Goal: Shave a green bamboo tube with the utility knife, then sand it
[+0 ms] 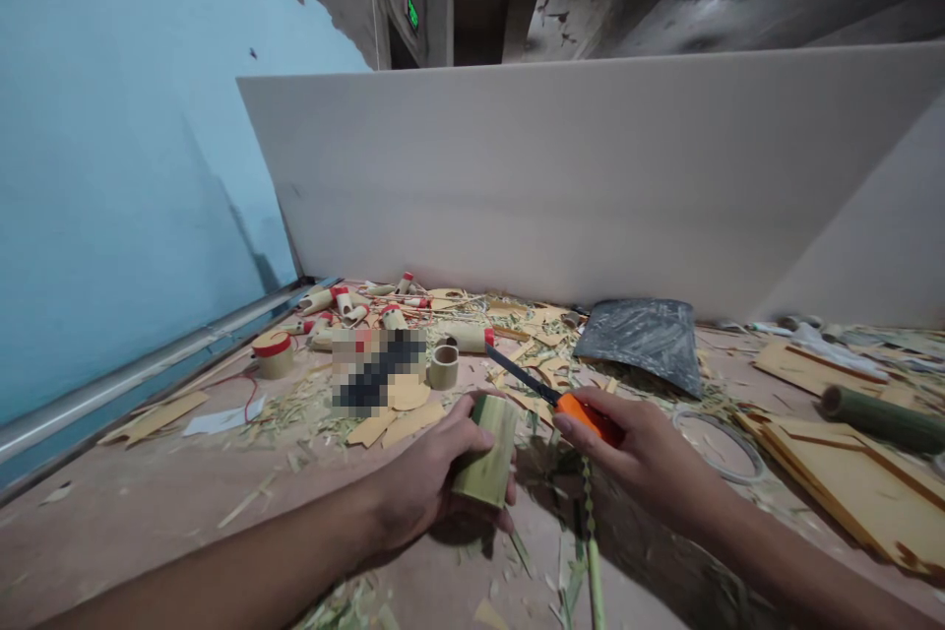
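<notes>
My left hand is wrapped round a short green bamboo tube, tilted slightly, held just above the table. In my right hand is an orange-handled utility knife. Its dark blade points up and to the left, beyond the tube and apart from it. Bamboo shavings lie under and around both hands. A thin green stick with a notched upper part lies below the right hand. Just past the left hand stands a small bamboo ring.
Several bamboo pieces with red ends and a red-topped cylinder sit at the back left. A grey plastic bag, a clear tape ring, yellow boards and a dark bamboo tube lie to the right. A white panel borders the back.
</notes>
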Motion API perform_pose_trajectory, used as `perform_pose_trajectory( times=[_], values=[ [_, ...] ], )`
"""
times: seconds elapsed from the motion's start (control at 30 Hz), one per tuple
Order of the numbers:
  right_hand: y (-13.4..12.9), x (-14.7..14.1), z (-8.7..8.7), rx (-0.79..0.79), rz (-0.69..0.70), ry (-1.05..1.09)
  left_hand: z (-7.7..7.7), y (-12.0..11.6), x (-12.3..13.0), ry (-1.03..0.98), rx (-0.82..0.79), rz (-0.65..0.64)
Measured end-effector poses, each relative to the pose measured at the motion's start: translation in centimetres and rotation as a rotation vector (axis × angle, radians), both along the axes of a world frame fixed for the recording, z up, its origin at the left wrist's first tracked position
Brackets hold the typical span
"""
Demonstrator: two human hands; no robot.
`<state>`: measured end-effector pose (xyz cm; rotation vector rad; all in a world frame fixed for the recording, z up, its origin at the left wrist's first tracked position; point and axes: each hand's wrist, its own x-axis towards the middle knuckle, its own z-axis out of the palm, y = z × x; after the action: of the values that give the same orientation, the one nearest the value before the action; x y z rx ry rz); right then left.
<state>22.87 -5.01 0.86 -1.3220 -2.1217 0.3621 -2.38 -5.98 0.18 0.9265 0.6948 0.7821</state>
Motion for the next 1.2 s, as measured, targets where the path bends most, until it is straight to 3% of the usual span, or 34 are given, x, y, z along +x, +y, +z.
perform_pose_trajectory(
  times=[0.57,0.87,1.2],
  values=[
    [0.2,0.3,-0.3,-0.036,0.0,0.013,0.0,-0.4,-0.2,0.15,-0.007,-0.067],
    [0.7,0.8,-0.3,-0.032,-0.017,0.025,-0.8,0.5,0.6,0.06,-0.08,-0.064],
    [1.2,0.7,-0.3,-0.008,-0.026,0.044,0.2,-0.2,0.4,0.23,0.052,-0.053]
  ],
)
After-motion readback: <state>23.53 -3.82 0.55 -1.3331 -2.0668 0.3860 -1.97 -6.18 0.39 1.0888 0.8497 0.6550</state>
